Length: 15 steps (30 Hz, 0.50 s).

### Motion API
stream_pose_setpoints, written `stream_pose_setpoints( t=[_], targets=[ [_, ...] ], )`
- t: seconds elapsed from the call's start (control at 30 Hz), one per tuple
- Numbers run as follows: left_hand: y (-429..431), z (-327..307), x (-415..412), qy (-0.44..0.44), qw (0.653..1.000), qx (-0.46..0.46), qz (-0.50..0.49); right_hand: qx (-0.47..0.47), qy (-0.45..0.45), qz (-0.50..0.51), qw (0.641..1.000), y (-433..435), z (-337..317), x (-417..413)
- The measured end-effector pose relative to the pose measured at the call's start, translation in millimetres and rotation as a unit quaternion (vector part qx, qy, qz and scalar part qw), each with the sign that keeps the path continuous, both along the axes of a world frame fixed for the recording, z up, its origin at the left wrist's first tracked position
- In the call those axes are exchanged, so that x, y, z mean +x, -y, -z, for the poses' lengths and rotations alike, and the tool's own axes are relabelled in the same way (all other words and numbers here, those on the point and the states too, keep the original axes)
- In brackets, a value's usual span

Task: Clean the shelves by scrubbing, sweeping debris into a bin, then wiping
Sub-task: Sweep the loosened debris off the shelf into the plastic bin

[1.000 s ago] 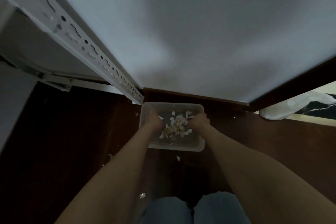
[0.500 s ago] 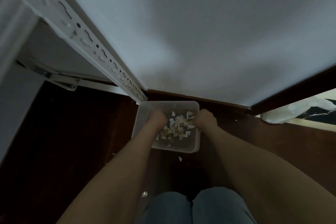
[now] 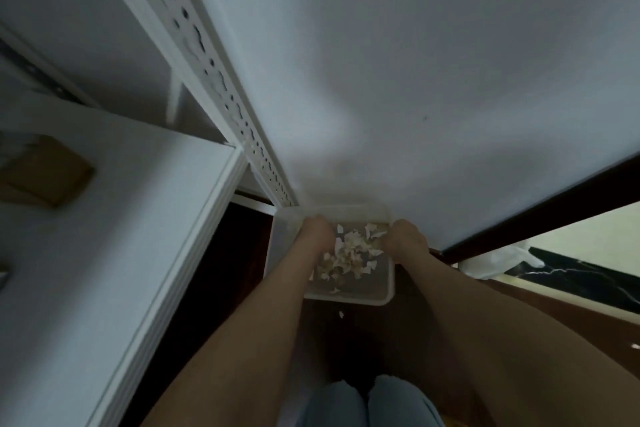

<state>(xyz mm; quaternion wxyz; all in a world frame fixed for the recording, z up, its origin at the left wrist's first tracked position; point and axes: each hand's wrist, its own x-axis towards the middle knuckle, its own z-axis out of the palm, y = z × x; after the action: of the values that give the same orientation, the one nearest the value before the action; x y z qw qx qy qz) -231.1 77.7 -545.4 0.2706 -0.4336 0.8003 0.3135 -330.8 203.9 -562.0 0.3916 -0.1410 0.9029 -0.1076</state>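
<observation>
holding the bin (image 3: 346, 300) between both hands looks like the end of the sweeping step. the left hand (image 3: 317, 234) is clenched at the bin's left side and the right hand (image 3: 405, 239) is curled over its right rim. the pile of pale debris (image 3: 349, 253) lies inside the bin, between the two hands. the bin sits low in front of the knees (image 3: 401, 402), just beyond the hands' reach to the wall (image 3: 415, 80), and beside the foot of the slotted upright (image 3: 207, 73).

by my reading, wiping comes next. that calls for setting the bin down level so nothing spills, picking up the loose scrap (image 3: 341, 314) on the floor (image 3: 346, 350) just nearer than the hands, and then finding a cloth.

the shelf (image 3: 104, 218) runs well to the left of the left hand, with a brown block (image 3: 45, 173) on it that is too blurred to name. the fingertips of both hands are hidden, so how firm the grip is cannot be told. whether the bin rests on the floor or is lifted is also unclear. a white bundle (image 3: 491, 258) off to the right of the right hand could be a cloth or a bag.
</observation>
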Motion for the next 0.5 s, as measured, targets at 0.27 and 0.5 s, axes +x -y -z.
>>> stream_pose_setpoints(
  t=[0.27, 0.5],
  targets=[
    [-13.7, -161.5, 4.2, -0.038, 0.999, -0.016, 0.01, -0.014, -0.019, 0.009, 1.0, -16.0, -161.3, -3.4],
    [-18.8, -290.3, 17.4, -0.086, 0.995, -0.049, -0.013, -0.032, -0.038, 0.002, 0.999, -17.1, -287.4, -4.4]
  ],
)
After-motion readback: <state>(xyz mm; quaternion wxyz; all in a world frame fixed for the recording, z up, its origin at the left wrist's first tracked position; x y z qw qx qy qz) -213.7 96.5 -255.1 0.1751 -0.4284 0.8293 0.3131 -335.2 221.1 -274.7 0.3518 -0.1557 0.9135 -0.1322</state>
